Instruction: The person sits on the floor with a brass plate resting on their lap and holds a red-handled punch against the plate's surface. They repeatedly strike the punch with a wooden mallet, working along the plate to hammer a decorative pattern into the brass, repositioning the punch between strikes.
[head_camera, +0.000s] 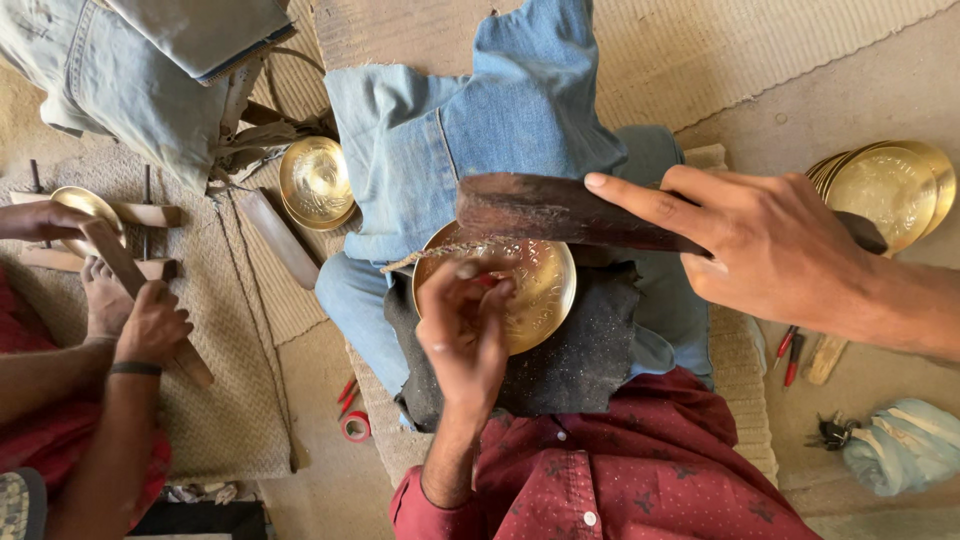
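Your right hand (775, 255), right of centre frame, is clamped around a dark wooden mallet-like block (560, 212), index finger stretched along it. The block's head sits just above the round engraved brass plate (535, 290) at frame centre. The plate rests on a black speckled cloth (590, 355) over your lap. Your left hand (465, 330) is on the plate's near-left edge, fingers pinched together on a small tool; you can't tell what kind. Upper left of centre: another round brass dish (315, 182) on the woven mat. Right edge: a stack of brass plates (890, 190). Left edge: a co-worker's hand (152, 322) grips a wooden stick.
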